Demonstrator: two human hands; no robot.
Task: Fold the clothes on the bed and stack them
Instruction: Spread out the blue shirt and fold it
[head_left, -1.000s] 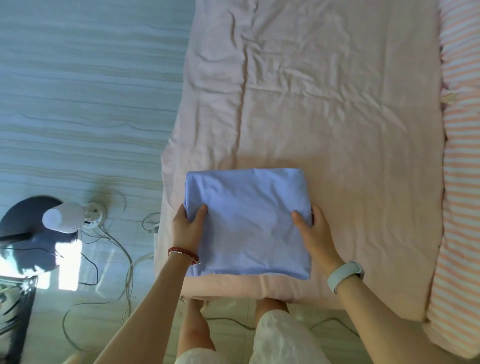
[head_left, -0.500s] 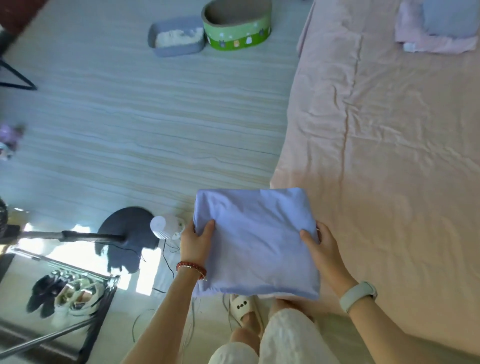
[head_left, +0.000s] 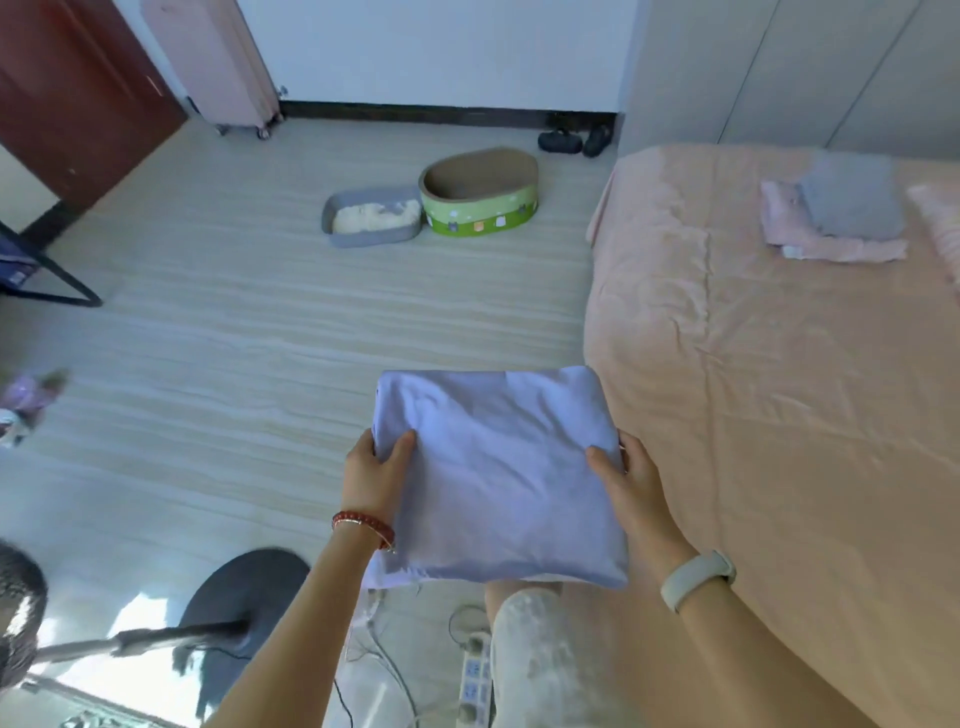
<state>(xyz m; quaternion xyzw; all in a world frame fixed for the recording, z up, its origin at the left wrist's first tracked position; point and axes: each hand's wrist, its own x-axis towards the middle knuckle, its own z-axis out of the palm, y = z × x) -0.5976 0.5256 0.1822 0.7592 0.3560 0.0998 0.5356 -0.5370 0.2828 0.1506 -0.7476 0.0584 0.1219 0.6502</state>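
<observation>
folded lilac garment (head_left: 498, 478) gripped by left hand (head_left: 374, 473) and right hand (head_left: 631, 483), beside pink bed (head_left: 779, 389)

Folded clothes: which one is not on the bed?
The lilac one, held in the air by the left hand and right hand. The grey one and the pink one lie stacked on the bed.

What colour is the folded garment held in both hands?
Pale lavender-blue, plain; the garment shows in the head view.

You hold a lavender folded garment (head_left: 498, 467); at two o'clock, grey cloth (head_left: 852, 195) tops pink (head_left: 831, 247) on the peach sheet (head_left: 779, 374).
</observation>
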